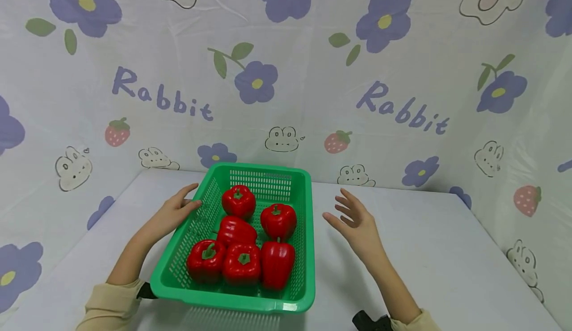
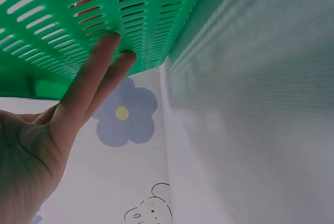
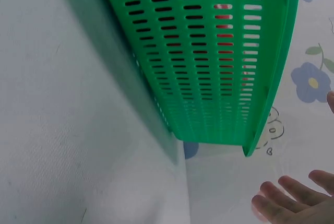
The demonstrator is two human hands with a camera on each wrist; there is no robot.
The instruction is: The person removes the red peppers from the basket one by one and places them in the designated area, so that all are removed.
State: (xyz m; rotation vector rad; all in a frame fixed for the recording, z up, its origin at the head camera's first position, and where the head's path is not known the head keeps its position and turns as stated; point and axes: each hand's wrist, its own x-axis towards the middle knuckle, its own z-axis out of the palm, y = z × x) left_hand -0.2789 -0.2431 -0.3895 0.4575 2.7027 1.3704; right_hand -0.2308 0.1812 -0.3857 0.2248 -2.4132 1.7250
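A green plastic basket [image 1: 310,231] with slotted walls stands on the white table, holding several red bell peppers [image 1: 241,264] with green stems. One pepper [image 1: 236,231] lies on its side in the middle. My left hand [image 1: 172,212] is at the basket's left side, its fingertips right at the rim in the head view. In the left wrist view, two nearly straight fingers [image 2: 96,72] reach up against the slotted wall. My right hand [image 1: 357,227] hovers to the right of the basket, apart from it, fingers spread and holding nothing.
The white table [image 1: 429,251] extends to the right of the basket. Behind it hangs a pale curtain [image 1: 304,98] printed with flowers, strawberries and rabbits. A black device [image 1: 372,321] is at the right wrist.
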